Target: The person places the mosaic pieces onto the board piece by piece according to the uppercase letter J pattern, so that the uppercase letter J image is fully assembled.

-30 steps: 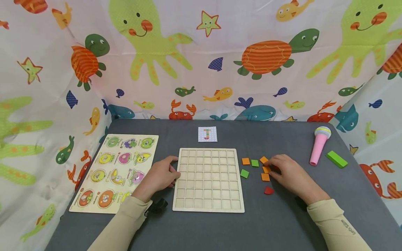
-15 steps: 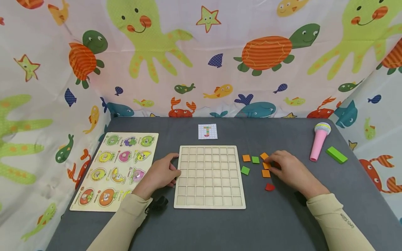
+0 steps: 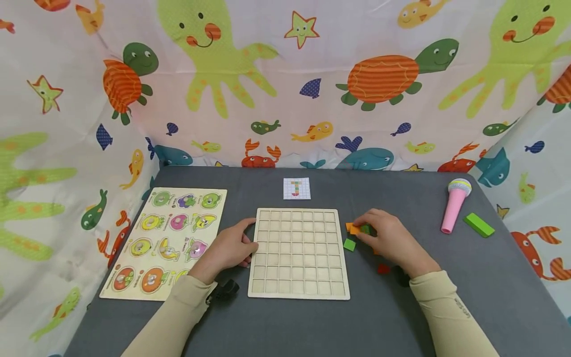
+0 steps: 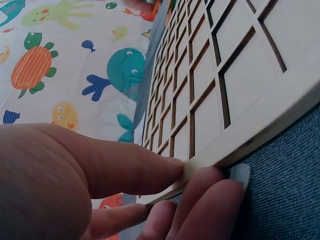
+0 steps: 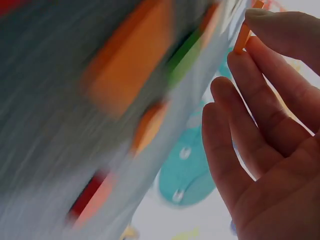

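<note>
My right hand [image 3: 385, 238] pinches an orange square tile [image 5: 243, 36] between thumb and fingertip, raised above the table just right of the board; its other fingers are spread. Below it lie a green tile [image 3: 349, 245], another green tile [image 3: 366, 229] partly covered by the hand, and an orange tile [image 3: 348, 226] behind the held one. A red rounded piece [image 3: 383, 268] lies nearer me. My left hand [image 3: 226, 247] grips the left edge of a wooden grid board [image 3: 299, 254], its thumb and curled fingers against the rim [image 4: 210, 162]. No tiles sit in the grid cells.
A small card [image 3: 296, 189] with a coloured J pattern lies behind the board. The fruit puzzle board [image 3: 178, 208] is at left, partly under my left forearm. A pink toy microphone [image 3: 455, 207] and a green block [image 3: 479, 225] lie at right. A printed curtain surrounds the table.
My right hand has picked up an orange tile from the loose group and carried it left towards the board. The left hand stays at the board's edge. The head view has shifted slightly.
</note>
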Demonstrator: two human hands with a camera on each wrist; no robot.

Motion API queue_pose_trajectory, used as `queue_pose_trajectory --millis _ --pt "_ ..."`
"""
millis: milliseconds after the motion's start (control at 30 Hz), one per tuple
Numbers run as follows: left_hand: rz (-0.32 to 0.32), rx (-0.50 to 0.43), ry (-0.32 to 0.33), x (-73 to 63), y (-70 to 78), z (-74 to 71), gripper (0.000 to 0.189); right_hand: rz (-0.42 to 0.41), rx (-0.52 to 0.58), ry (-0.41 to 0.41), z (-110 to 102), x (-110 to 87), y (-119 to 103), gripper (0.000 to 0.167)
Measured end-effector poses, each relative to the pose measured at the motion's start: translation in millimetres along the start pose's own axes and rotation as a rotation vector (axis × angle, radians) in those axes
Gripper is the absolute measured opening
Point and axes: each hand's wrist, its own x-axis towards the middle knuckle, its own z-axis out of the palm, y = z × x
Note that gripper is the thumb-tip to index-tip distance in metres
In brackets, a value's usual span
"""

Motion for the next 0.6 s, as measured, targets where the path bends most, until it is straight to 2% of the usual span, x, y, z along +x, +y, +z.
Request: queue_pose_trajectory --millis 333,467,600 --pt "0.008 -0.015 -0.017 1.0 2.4 -0.8 0.074 -0.048 0.063 -0.05 29 56.7 -66 0.02" --pt "0.021 -0.013 -0.022 0.4 2.7 -0.6 0.074 -0.075 0.081 -0.08 41 72.2 -85 0.021" --pt "0.005 -0.008 -0.028 -0.9 0.2 -0.3 0.074 -0.078 0.071 -0.116 53 83.1 -97 0.022"
